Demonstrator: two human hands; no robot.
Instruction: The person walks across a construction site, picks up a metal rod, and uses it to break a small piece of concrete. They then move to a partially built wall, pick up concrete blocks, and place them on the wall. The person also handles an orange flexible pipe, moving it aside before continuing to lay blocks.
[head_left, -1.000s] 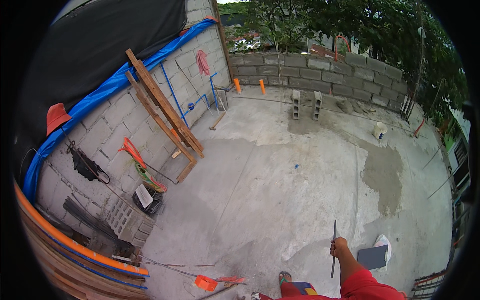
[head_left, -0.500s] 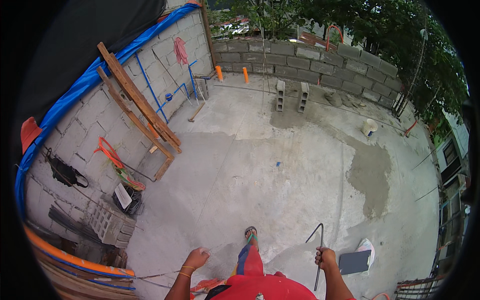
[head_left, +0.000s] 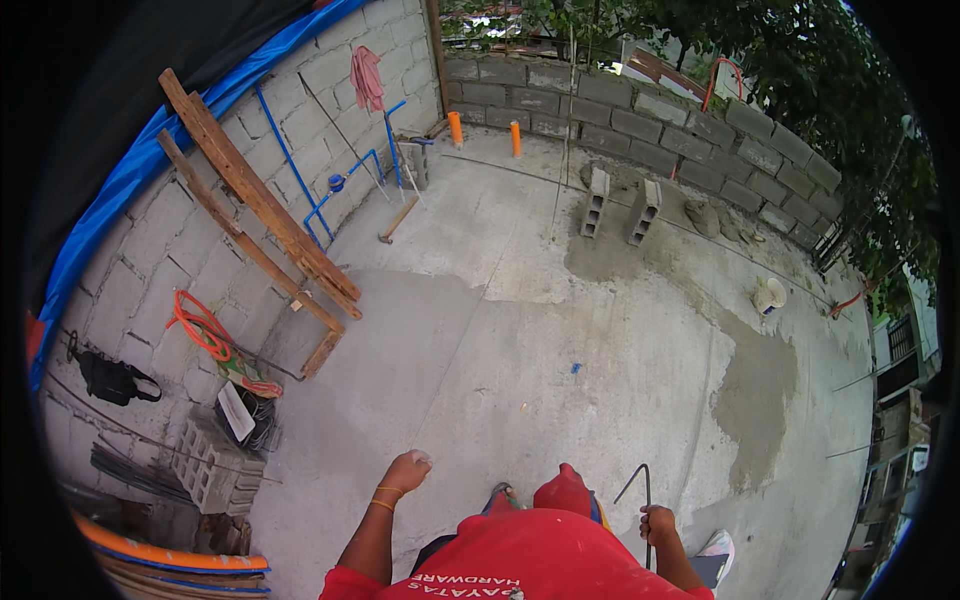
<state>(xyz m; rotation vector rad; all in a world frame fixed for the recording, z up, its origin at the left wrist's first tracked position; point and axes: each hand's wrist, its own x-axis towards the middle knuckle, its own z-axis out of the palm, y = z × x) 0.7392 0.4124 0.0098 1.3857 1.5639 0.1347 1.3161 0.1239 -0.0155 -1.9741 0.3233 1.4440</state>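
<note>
Fingers of the right hand (head_left: 658,523) wrap fully round a thin steel rod (head_left: 645,500), holding it upright beside the hip; its bent, hooked top rises just above the fist and the lower end drops out of sight below it, a carrying grip that keeps the point clear of the legs. The left hand (head_left: 408,470) is curled loosely shut near the red-shirted chest; something pale may sit between its fingertips, but it is too small to tell. A yellow band circles that wrist.

Taking the rod as the landmark: just right of it and slightly lower, a dark flat board with a white edge (head_left: 716,560) lies on the concrete floor (head_left: 520,320). Well to the rod's left, a grey hollow block (head_left: 205,465) stands against the block wall (head_left: 150,270), with an orange hose (head_left: 205,330) coiled above it and a black bag (head_left: 112,378) hanging on the wall, likely kept off the ground there. Farther from the rod, up and left, long wooden planks (head_left: 255,205) lean on that wall, propped rather than laid flat. A darker damp patch (head_left: 755,385) spreads up and right of the rod, with a white bucket (head_left: 768,296) beyond it. Farthest from the rod, two hollow blocks (head_left: 620,205) stand on end near the low back wall (head_left: 650,105), and two orange pipe stubs (head_left: 485,133) rise from the slab.
</note>
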